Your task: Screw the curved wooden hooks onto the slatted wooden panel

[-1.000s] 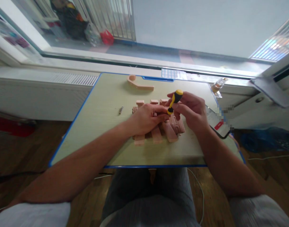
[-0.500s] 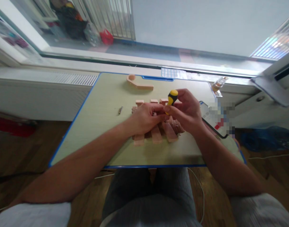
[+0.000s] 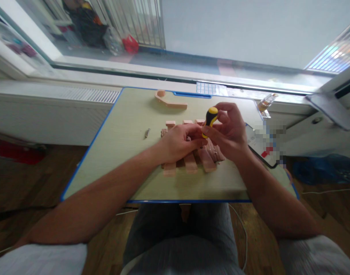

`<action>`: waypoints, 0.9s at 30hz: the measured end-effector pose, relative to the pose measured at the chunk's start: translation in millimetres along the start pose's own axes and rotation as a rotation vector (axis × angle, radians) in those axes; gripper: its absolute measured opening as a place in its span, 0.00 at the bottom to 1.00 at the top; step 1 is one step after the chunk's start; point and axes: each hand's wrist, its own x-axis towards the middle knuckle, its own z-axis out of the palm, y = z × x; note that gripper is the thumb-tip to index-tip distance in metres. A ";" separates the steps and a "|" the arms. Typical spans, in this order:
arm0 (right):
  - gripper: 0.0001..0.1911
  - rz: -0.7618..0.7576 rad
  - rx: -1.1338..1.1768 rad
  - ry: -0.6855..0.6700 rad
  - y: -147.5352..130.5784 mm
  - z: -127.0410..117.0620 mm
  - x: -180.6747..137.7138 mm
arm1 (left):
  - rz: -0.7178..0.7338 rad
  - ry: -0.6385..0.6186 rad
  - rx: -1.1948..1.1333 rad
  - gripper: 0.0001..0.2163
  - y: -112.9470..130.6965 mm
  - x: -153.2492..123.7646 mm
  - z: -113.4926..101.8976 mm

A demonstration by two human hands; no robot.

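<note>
My right hand [image 3: 230, 131] grips a screwdriver [image 3: 211, 115] with a yellow and black handle, held upright with its lower end hidden behind my fingers. My left hand [image 3: 179, 143] lies over a pinkish-brown wooden assembly [image 3: 190, 164] made of several flat slats across a rougher, darker body. Its thumb and index finger pinch together beside the screwdriver's lower end; whatever is between them is hidden. To the left of the assembly lies a small metal piece [image 3: 147, 133], too small to name.
A curved wooden piece [image 3: 170, 103] rests at the back of the blue-edged table [image 3: 112, 160]. A phone [image 3: 261, 147], partly blurred out, lies right of my right hand. A glass bottle [image 3: 268, 101] stands by the window sill. Behind the table is a radiator [image 3: 89, 95].
The screwdriver handle has turned slightly in my right hand, whose fingers have shifted around it. My left hand stays at the same place on the assembly.
</note>
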 end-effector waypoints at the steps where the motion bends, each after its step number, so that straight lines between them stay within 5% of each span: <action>1: 0.28 -0.007 -0.007 0.010 0.5 0.8 0.3 | 0.005 0.007 -0.029 0.12 -0.4 0.0 0.7; 12: 0.18 0.022 -0.043 0.013 -3.8 1.0 -0.1 | -0.021 -0.008 -0.033 0.08 -1.4 1.2 2.5; 27: 0.22 0.012 -0.011 0.093 -4.5 2.3 2.6 | -0.034 -0.026 -0.039 0.13 4.6 -0.4 0.5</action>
